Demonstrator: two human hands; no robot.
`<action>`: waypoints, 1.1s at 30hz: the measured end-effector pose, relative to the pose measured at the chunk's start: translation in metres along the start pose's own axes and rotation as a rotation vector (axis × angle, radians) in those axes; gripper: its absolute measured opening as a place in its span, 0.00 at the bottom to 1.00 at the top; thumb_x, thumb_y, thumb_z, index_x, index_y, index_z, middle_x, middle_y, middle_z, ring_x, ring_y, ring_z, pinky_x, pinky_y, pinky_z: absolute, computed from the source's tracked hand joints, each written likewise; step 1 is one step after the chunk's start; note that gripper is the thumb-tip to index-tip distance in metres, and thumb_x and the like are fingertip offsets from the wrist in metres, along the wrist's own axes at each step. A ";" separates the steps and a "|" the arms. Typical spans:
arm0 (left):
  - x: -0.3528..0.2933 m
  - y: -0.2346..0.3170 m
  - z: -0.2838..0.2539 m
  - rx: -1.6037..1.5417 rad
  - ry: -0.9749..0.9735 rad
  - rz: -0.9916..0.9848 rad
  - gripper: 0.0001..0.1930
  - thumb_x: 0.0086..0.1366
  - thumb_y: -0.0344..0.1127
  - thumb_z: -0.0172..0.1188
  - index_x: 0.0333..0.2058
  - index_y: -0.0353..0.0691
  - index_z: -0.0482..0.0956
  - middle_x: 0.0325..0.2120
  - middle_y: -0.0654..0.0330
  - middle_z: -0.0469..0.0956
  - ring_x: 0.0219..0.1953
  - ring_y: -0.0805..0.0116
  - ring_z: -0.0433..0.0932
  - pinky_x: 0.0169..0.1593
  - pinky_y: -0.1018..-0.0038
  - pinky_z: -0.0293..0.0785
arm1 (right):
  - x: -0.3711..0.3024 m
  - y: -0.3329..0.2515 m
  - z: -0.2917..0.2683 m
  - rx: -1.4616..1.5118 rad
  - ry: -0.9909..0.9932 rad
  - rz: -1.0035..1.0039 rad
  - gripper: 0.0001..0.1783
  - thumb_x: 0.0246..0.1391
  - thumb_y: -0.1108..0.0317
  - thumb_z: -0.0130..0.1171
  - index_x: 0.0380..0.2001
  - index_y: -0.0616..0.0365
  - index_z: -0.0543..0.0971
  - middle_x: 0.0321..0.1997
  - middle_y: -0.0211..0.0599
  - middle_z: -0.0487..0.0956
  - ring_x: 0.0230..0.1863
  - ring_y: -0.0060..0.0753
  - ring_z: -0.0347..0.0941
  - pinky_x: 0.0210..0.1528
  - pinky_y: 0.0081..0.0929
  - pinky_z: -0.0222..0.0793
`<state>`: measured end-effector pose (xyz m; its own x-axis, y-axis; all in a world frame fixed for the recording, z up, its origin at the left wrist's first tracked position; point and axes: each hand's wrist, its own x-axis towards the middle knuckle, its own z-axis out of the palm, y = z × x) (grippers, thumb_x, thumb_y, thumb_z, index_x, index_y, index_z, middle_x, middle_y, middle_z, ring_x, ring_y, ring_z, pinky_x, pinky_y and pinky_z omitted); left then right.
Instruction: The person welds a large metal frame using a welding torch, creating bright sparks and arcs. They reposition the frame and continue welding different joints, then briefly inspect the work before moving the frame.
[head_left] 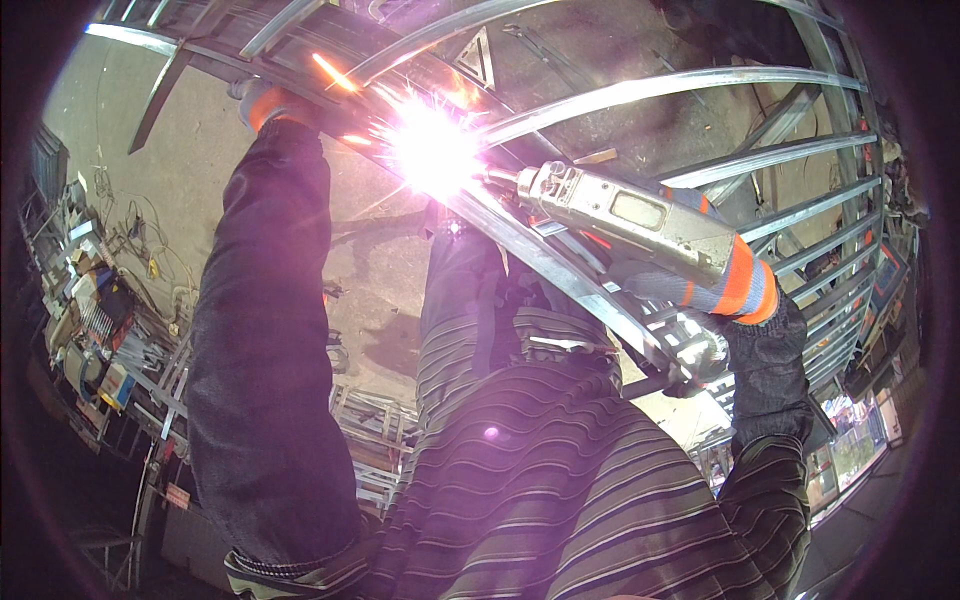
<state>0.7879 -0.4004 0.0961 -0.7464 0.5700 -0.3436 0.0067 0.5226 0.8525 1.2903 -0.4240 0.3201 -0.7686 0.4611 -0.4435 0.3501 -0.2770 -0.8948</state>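
A boxy metal welding gun [665,225] lies in my right hand [715,296], whose grey glove with orange stripes is closed around it. From the gun's tip, an intense white-violet flash with orange sparks covers a joint on the metal frame [545,260]. The glare hides the joint and the tip itself. At the frame's upper-left part, my left hand [268,104], in a similar glove, is closed on the frame's edge; most of its fingers are hidden. The frame's long bar slants down to the right, passing in front of my body.
Curved and straight metal bars [700,90] spread across the upper right. A triangular metal piece [476,58] lies beyond the flash. Cables [145,235] and a heap of scrap and tools [100,310] lie on the floor at left. Metal lengths [375,440] are stacked below.
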 end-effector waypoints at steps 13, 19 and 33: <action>0.008 -0.013 -0.003 0.022 -0.011 0.022 0.26 0.71 0.52 0.55 0.55 0.37 0.79 0.49 0.55 0.84 0.45 0.55 0.83 0.48 0.62 0.79 | 0.004 -0.001 -0.006 0.051 -0.081 -0.013 0.40 0.54 0.69 0.73 0.68 0.62 0.68 0.63 0.44 0.77 0.59 0.31 0.77 0.58 0.28 0.74; 0.017 -0.021 -0.013 0.795 -0.153 0.400 0.22 0.73 0.48 0.52 0.52 0.37 0.80 0.46 0.56 0.86 0.43 0.54 0.84 0.44 0.62 0.80 | 0.004 -0.006 -0.015 0.164 -0.113 0.014 0.41 0.54 0.69 0.73 0.69 0.62 0.68 0.62 0.43 0.78 0.57 0.31 0.78 0.57 0.26 0.74; -0.013 0.011 -0.003 0.115 0.089 -0.015 0.21 0.77 0.47 0.45 0.47 0.34 0.79 0.45 0.52 0.84 0.43 0.55 0.83 0.43 0.60 0.78 | 0.023 -0.002 0.006 -0.087 0.029 -0.074 0.33 0.54 0.63 0.74 0.61 0.61 0.76 0.57 0.42 0.82 0.54 0.32 0.80 0.56 0.31 0.74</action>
<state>0.7956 -0.4040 0.1116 -0.8031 0.5054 -0.3156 0.0670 0.6029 0.7950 1.2689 -0.4175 0.3123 -0.7784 0.5023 -0.3765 0.3395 -0.1677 -0.9255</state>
